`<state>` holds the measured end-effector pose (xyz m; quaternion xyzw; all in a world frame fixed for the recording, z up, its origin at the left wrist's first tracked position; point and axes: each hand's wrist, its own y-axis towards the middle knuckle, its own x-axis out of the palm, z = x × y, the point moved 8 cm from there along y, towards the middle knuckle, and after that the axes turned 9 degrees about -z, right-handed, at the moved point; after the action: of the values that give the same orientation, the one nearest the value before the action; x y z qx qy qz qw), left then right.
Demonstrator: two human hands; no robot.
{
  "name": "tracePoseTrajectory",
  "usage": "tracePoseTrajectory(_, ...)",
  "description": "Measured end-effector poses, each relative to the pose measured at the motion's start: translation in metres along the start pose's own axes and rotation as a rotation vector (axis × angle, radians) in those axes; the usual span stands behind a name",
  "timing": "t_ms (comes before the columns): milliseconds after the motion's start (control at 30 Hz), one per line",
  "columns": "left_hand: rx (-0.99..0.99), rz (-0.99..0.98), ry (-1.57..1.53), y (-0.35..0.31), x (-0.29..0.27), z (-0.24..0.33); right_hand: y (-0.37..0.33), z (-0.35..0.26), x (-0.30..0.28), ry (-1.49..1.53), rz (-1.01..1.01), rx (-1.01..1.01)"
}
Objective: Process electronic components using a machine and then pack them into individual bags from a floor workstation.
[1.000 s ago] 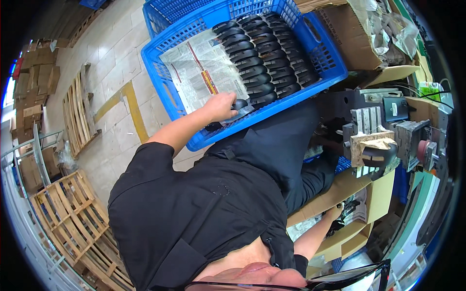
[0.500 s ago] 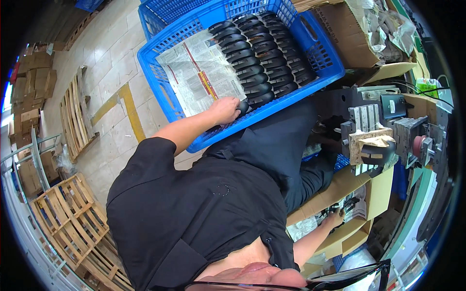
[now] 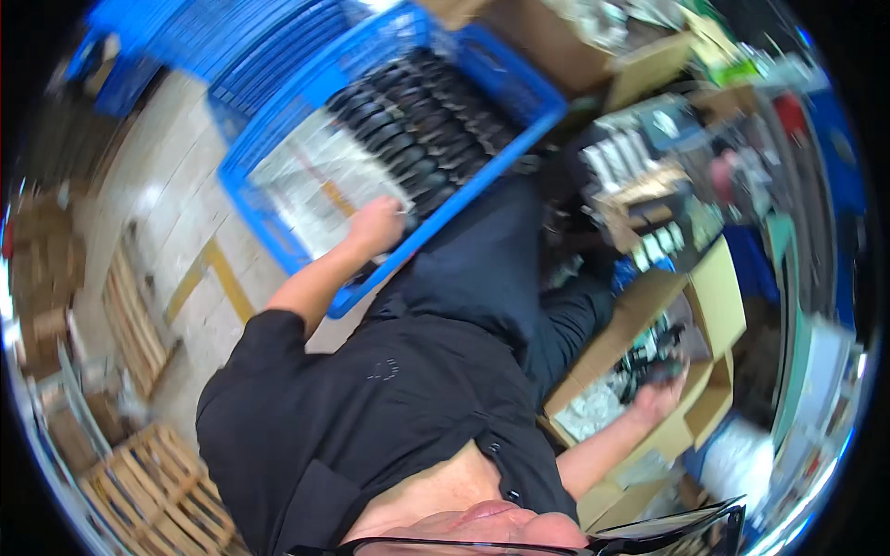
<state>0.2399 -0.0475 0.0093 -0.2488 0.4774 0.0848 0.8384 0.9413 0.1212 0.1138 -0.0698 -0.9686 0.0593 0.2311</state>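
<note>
My left hand [image 3: 378, 225] is closed on the black curved part [image 3: 411, 222] at the near end of a row in a blue plastic basket [image 3: 278, 243]. Rows of similar black curved parts [image 3: 408, 130] fill the basket's right side, beside a printed newspaper sheet [image 3: 301, 181]. At the lower right, my right hand [image 3: 660, 397] reaches into an open cardboard box [image 3: 603, 357]. Its fingers close round a dark part [image 3: 660, 372], blurred by motion, above other black pieces and clear plastic wrapping [image 3: 593, 408].
A machine fixture [image 3: 640, 176] stands right of the basket, holding a worn block. Behind it is another cardboard box [image 3: 565, 46] with plastic wrap. More blue baskets [image 3: 269, 56] lie at the back left. Wooden pallets [image 3: 162, 486] rest on the tiled floor at left.
The whole view has shifted and blurred. My right hand has risen slightly in the box with a dark part in its fingers. My left hand stays at the row's near end.
</note>
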Motion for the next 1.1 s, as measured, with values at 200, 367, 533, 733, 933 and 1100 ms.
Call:
tracePoseTrajectory(200, 0.132, 0.018, -0.85, -0.008, -0.066, 0.116, -0.03, 0.018, 0.186, 0.191, -0.301, 0.099)
tracePoseTrajectory(367, 0.642, -0.404, -0.811, -0.051, -0.058, 0.278, -0.055, 0.052, 0.261, 0.323, -0.495, 0.248)
tracePoseTrajectory(533, 0.666, -0.738, -0.739, -0.078, -0.028, 0.339, -0.077, 0.059, 0.289, 0.291, -0.534, 0.262)
tracePoseTrajectory(733, 0.94, -0.302, -0.444, -0.073, -0.06, 0.361, -0.078, 0.046, 0.261, -0.067, -0.352, 0.092)
tracePoseTrajectory(933, 1.053, 0.146, -0.368, -0.056, -0.124, 0.399, -0.063, 0.029, 0.236, -0.163, -0.263, 0.011)
tracePoseTrajectory(1100, 0.89, 0.562, -0.089, -0.02, -0.162, 0.426, -0.045, 0.012, 0.253, -0.091, -0.202, -0.025)
